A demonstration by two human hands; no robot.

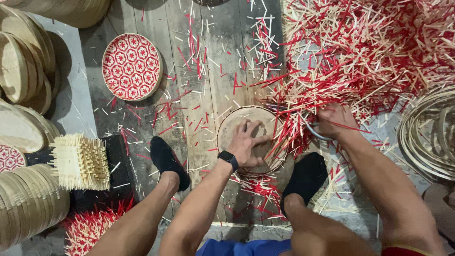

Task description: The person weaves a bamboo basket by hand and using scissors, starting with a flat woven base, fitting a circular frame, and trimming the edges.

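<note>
Head-camera view, looking straight down: you sat over a worn plank floor (208,85), your left hand (247,142) pressed flat, fingers spread and released, on a round pale woven bamboo tray (232,124) lying near the centre of the frame between your feet. A black watch (228,158) sat on that wrist. Your right hand (335,122), at about three o'clock from the tray, was clenched around the handles of metal shears (316,133), whose blades could not be made out among the splints at the tray's right rim. A deep heap of red and natural bamboo offcuts (369,52) filled the floor from one to three o'clock, spilling against the tray. At ten o'clock lay a finished round tray with a red-and-white star weave (131,66), well apart from your hands. Stacks of plain bamboo hoops and trays (23,71) lined the nine o'clock edge, with a square untrimmed natural weave panel (79,162) on a black block below them. Coiled bamboo rings (429,137) sat at three o'clock. Your black-socked feet (167,161) framed the tray at seven and five o'clock.
</note>
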